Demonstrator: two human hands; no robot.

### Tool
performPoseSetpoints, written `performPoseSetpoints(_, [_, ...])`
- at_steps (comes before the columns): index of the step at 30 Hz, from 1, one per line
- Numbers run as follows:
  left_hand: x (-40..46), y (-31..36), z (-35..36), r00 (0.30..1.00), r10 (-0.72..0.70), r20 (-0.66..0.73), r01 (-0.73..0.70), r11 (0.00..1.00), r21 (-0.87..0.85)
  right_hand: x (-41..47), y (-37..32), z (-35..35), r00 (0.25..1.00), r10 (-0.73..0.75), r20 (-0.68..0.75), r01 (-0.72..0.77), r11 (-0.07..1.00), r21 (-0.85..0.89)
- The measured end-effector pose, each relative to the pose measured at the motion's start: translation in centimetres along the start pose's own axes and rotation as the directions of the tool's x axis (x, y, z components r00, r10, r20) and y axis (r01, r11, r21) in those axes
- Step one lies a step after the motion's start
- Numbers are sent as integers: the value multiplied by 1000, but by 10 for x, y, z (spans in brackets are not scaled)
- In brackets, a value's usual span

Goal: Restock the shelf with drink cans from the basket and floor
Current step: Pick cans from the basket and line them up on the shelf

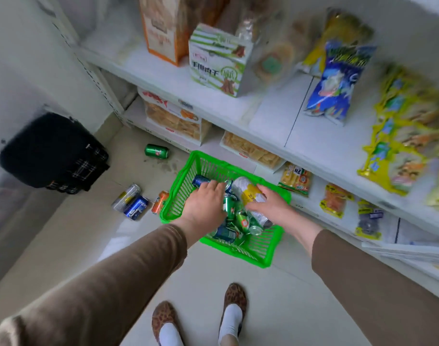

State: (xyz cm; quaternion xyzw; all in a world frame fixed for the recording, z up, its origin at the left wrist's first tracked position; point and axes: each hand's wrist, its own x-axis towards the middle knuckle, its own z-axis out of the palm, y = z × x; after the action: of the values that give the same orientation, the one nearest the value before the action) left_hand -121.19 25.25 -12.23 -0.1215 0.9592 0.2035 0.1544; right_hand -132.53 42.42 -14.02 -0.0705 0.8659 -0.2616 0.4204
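2 bare hands reached down into the green basket (178, 211) that sat on the pale floor (88, 236) just in front of the white shelf (275, 116). The right hand (275, 206) had its fingers curled around a white and yellow can (250, 193), gripping it near the basket's right rim. The left hand (206, 203) lay palm down over the heap of cans, its fingers bent and spread across a blue can (201, 181) and a green can (229, 203); whether it gripped either of them could not be told. More green cans (243, 222) lay jumbled on their sides in the basket below both hands.

4 cans lay on the floor to the left of the basket: a green floor can (156, 151) near the shelf's bottom edge, then a silver can (126, 197), a blue Pepsi can (136, 207) touching it, and an orange can (160, 202) just beside the basket's wall. A dark bag (51, 151) rested further left against the wall.

The shelf held snack boxes and packets, among them a green and white box (218, 61) and a blue packet (335, 83). Both arms wore brown sleeves (128, 270), and 2 leopard-print slippers (234, 295) showed at the bottom.
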Motion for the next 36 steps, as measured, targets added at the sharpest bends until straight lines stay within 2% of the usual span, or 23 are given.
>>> performPoseSetpoints(4, [-37,20,-120,993,53,-109,-54,998,-11,-91,-92,-71,995,-97,22,96,995,24])
performPoseSetpoints(7, [-62,31,-203,971,113,-211,-118,993,-12,-157,-157,-115,982,-178,-61,178,984,-3])
performPoseSetpoints(9, [-74,38,-250,950,147,-274,-151,988,6,-195,-194,-141,957,-245,-154,233,968,-90])
performPoseSetpoints(13, [-97,52,-331,904,205,-375,-201,978,51,-253,-252,-179,845,-416,-337,367,908,-202])
performPoseSetpoints(15, [-104,58,-365,884,227,-409,-221,973,64,-270,-274,-193,778,-469,-418,434,882,-181])
performPoseSetpoints(18, [-107,63,-407,839,260,-478,-243,965,98,-291,-306,-210,672,-465,-576,497,860,-115])
performPoseSetpoints(20, [-103,63,-430,823,270,-500,-247,962,113,-298,-327,-219,611,-461,-644,544,835,-81])
performPoseSetpoints(25, [-70,61,-472,800,284,-529,-235,959,161,-279,-372,-245,573,-434,-696,615,788,15])
performPoseSetpoints(36, [37,46,-524,852,158,-498,-141,987,71,-172,-442,-316,590,-517,-620,624,779,-55])
